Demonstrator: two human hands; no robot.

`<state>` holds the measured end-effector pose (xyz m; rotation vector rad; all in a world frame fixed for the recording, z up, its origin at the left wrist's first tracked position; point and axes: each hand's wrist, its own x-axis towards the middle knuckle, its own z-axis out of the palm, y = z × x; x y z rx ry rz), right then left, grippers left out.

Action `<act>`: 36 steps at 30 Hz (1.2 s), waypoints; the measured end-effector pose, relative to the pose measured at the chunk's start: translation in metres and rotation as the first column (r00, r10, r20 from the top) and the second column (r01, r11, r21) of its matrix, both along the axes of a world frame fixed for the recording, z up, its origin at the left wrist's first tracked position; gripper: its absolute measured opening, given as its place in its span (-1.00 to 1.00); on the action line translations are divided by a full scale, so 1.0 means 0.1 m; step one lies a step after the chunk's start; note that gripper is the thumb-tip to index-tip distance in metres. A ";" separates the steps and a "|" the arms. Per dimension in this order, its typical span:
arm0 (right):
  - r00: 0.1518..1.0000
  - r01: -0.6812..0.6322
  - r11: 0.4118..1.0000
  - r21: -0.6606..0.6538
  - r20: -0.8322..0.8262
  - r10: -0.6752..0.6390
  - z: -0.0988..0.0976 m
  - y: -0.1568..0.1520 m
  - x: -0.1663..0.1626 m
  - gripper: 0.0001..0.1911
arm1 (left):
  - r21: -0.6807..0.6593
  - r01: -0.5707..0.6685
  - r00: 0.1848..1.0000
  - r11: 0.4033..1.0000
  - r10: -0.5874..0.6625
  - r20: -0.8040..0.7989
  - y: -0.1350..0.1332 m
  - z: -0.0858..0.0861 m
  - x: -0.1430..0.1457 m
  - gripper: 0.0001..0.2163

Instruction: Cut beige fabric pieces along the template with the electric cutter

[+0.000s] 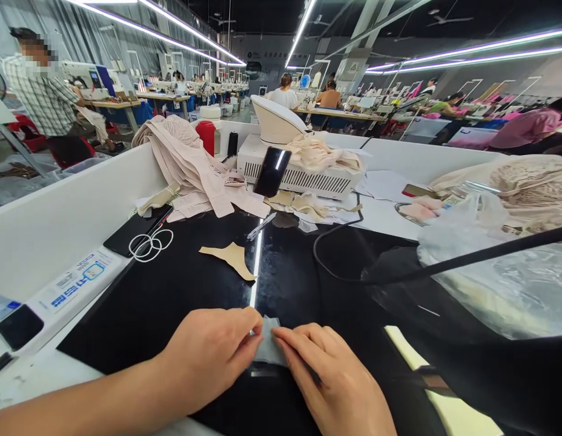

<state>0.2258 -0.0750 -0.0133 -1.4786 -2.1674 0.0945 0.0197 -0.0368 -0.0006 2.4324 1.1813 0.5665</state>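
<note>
Between my hands, over the glossy black work surface (140, 303), is a small piece of thin pale grey sheet material (271, 344). My left hand (217, 348) pinches its left side, thumb against the curled fingers. On the opposite edge, my right hand (329, 369) holds it between thumb and fingertips. Whether the piece is fabric or film I cannot tell. Beyond my hands lies a tan cut-out piece (231, 257) with pointed ends, and past it a few slim pens or tools (261, 227).
A phone (272, 172) leans on a white vented box (303, 175). Beige fabric strips (194, 163) heap at the back left. A black cable (335, 275) loops at right, near a clear plastic bag (481, 260). Yellow strips (462, 412) lie lower right. A white box (76, 281) stands left.
</note>
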 end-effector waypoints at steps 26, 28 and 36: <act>0.999 -0.011 1.000 0.018 0.042 0.010 -0.06 0.04 0.04 -0.69 | 0.117 0.045 0.983 0.992 -0.023 -0.184 0.02 -0.05 0.02 -0.81; 0.999 -0.001 1.000 0.019 0.044 0.000 -0.06 0.04 0.03 -0.69 | 0.115 0.043 0.981 0.992 -0.020 -0.191 0.03 -0.05 0.03 -0.81; 0.997 0.026 0.999 0.046 0.065 -0.029 -0.04 0.03 0.00 -0.70 | 0.130 0.048 0.982 0.990 -0.023 -0.187 0.03 -0.05 0.02 -0.81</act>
